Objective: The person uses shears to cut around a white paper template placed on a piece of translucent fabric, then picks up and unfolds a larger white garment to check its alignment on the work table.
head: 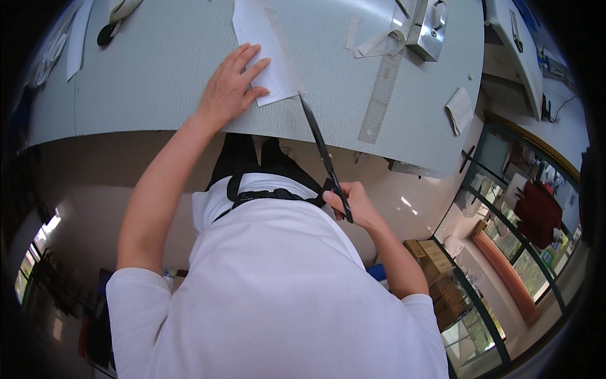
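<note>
My left hand (228, 84) lies on a white, pattern-like sheet (270, 52) near the front edge of the table, pressing it down with fingers spread. A narrow beige margin shows along the sheet's right side, apparently a layer underneath. In my right hand (356, 200) is a pair of long black scissors (314, 124), held by the handles in front of my body, beyond the table edge. The scissor tips reach the lower right corner of the sheet. The blades look nearly closed, and I cannot tell whether material sits between them.
On the pale grey table (156, 85), a clear ruler (381, 97) lies right of the scissors. Beige strips (374, 48) and a metal block with a handle (428, 31) are near it. A folded cloth (459, 111) rests at right. Cardboard boxes (438, 265) stand behind to the right.
</note>
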